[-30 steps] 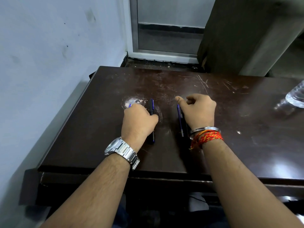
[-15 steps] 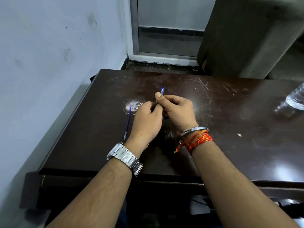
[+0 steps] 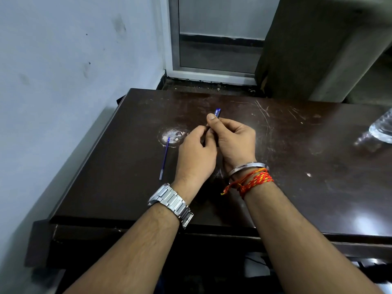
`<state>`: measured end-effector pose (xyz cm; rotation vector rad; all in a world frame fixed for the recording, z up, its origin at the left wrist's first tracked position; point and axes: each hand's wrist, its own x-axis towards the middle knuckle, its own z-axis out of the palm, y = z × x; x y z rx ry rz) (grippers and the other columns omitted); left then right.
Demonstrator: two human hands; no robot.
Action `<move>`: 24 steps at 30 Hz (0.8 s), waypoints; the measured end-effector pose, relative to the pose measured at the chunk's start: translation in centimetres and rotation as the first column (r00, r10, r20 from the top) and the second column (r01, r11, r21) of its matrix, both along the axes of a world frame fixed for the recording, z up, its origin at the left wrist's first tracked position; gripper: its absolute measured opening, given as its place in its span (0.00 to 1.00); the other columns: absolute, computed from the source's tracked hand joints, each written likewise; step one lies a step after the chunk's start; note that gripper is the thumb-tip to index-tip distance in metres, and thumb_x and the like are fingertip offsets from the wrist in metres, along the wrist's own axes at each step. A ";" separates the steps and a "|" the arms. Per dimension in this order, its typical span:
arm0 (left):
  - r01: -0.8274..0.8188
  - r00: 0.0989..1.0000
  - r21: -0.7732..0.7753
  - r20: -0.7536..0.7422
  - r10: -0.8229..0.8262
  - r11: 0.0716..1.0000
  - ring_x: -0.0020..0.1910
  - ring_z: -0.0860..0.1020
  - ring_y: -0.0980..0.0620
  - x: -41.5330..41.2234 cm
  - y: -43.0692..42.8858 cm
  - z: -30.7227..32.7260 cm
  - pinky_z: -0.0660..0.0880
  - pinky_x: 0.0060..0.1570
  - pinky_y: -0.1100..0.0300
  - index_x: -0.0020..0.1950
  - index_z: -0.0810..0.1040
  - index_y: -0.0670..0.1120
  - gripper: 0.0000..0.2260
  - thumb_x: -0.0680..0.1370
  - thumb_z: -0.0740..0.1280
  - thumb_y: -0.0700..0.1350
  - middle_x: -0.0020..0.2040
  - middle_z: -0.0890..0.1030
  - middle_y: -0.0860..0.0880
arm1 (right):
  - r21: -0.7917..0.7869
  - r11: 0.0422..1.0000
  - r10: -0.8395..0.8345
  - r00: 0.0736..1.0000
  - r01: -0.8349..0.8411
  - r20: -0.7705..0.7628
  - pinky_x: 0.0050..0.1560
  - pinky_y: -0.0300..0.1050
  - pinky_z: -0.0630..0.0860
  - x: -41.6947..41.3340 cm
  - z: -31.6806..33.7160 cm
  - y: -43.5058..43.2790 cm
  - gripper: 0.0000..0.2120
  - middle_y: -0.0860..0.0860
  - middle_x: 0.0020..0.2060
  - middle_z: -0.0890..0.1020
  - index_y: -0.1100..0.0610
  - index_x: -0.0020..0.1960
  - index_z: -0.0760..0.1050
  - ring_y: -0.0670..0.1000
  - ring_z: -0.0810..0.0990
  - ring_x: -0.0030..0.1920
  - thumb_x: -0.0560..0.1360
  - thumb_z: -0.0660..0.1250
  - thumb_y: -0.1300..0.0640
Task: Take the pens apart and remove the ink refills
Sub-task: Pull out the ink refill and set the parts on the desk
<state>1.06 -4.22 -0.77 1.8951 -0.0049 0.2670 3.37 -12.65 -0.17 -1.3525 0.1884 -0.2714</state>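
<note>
A dark blue pen (image 3: pixel 216 113) is held above the middle of the dark wooden table (image 3: pixel 297 166). My right hand (image 3: pixel 232 143) grips its barrel, and the blue end sticks up past the thumb. My left hand (image 3: pixel 196 154) pinches the pen's lower end, which is hidden between the fingers. A thin blue ink refill (image 3: pixel 164 158) lies loose on the table to the left of my left hand, pointing away from me. The other pens are out of sight behind my hands.
A clear plastic bottle (image 3: pixel 381 130) lies at the table's right edge. A pale wall runs close along the left side. A window frame and a dark cabinet stand behind the table. A worn white patch (image 3: pixel 172 135) marks the table by the refill's far tip.
Both hands left the table and came together on one pen, lifting it. The blue refill, covered by my left hand a second ago, now lies uncovered on the table.
</note>
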 end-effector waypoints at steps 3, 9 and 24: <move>0.005 1.000 -0.022 -0.015 -0.005 1.000 0.40 0.82 0.52 -0.1 0.2 -0.1 0.79 0.41 0.52 0.48 0.81 0.51 0.11 0.79 0.61 0.53 0.39 0.84 0.53 | -0.008 1.000 0.020 1.000 -0.020 -0.017 0.47 0.60 0.81 0.0 -0.2 -0.2 0.15 0.55 0.32 0.84 0.57 0.35 0.85 0.55 0.81 0.36 0.62 0.78 0.45; 0.006 0.990 0.029 -0.140 -0.002 1.000 0.34 0.80 0.55 -0.5 0.5 -0.1 0.70 0.32 0.59 0.40 0.79 0.51 0.12 0.76 0.62 0.56 0.34 0.82 0.52 | 0.017 1.000 0.014 1.000 -0.014 -0.021 0.33 0.42 0.75 -0.2 0.2 -0.5 0.11 0.46 0.24 0.79 0.59 0.39 0.84 0.45 0.75 0.26 0.70 0.77 0.51; -0.300 0.946 -0.019 -0.138 0.295 0.954 0.36 0.75 0.56 0.1 2.6 1.4 0.67 0.37 0.56 0.39 0.81 0.43 0.12 0.76 0.61 0.45 0.35 0.79 0.52 | -0.582 0.813 -0.053 0.996 0.002 -0.072 0.43 0.46 0.80 -0.8 -0.1 -1.0 0.08 0.48 0.34 0.85 0.53 0.44 0.84 0.47 0.84 0.38 0.70 0.76 0.50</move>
